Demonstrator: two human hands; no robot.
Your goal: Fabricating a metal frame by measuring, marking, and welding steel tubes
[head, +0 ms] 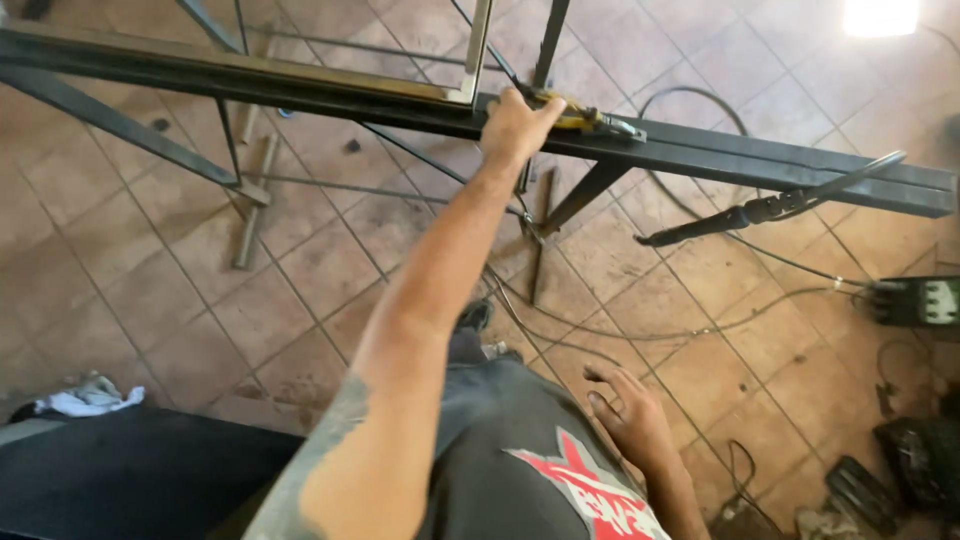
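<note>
My left hand (515, 128) reaches forward at arm's length and grips the yellow handle of a locking clamp (585, 120). The clamp sits on a long dark steel beam (760, 160) that runs across the view on a metal frame. A pale square tube (478, 50) stands upright on the beam just left of that hand. My right hand (628, 412) hangs low beside my thigh, fingers apart and holding nothing. Dark trousers and a grey shirt with a red print fill the bottom centre.
A black welding electrode holder (760, 210) rests against the beam at right, its cable (700, 325) trailing over the tiled floor to a dark machine (918, 300). Loose steel bars (255, 205) lie under the frame. A white rag (90, 397) lies at lower left.
</note>
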